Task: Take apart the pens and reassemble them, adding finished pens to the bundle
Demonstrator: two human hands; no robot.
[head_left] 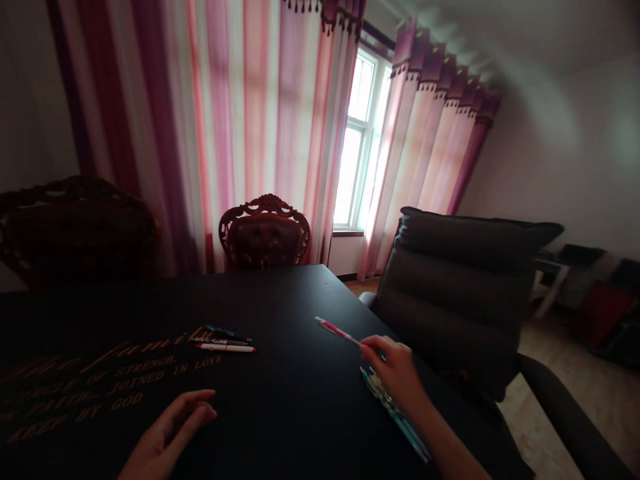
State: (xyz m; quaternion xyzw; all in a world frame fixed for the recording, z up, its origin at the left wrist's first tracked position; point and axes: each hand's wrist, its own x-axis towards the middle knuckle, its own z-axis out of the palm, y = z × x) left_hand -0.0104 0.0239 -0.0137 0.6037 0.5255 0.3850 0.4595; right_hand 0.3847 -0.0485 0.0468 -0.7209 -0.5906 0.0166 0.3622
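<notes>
Pinched in the fingers of my right hand (393, 367) is a red and white pen (337, 330), its far end pointing up and to the left over the black table (290, 413). Below that hand lies a bunch of several pens (400, 420), some teal and blue, partly hidden by the wrist. My left hand (167, 437) hovers at the lower left with its fingers curved and apart, holding nothing. Beyond it lies a small group of pens: a white one with a red end (227, 348) in front, and dark ones (227, 333) behind.
Gold lettering (125, 380) covers the table's left part. A carved wooden chair (265, 233) stands at the far edge, another (80, 227) at the left. A dark padded armchair (460, 293) is close on the right. Striped curtains (260, 120) hang beside a window (353, 153).
</notes>
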